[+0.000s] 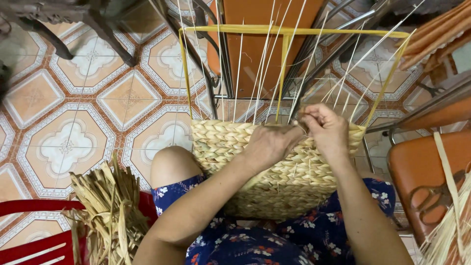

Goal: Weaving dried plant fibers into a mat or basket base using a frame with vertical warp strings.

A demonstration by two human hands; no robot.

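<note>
At the top edge of the woven basket, which is held on the lap near the viewer, the right hand is seen with fingertips pressed together, pinching a pale strand beside a thin upright stake. The left hand is laid just to its left, fingers curled over the same rim, touching the weave. Beyond both hands the stakes and the yellow frame are carried upward and away, so the working strand lies along the rim, nearer the right hand.

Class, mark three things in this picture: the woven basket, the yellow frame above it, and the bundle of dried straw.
woven basket [221,147]: head view, on its plaited left side wall.
yellow frame [294,31]: head view, on the top crossbar.
bundle of dried straw [105,206]: head view, on the middle of the bunched strips.
</note>
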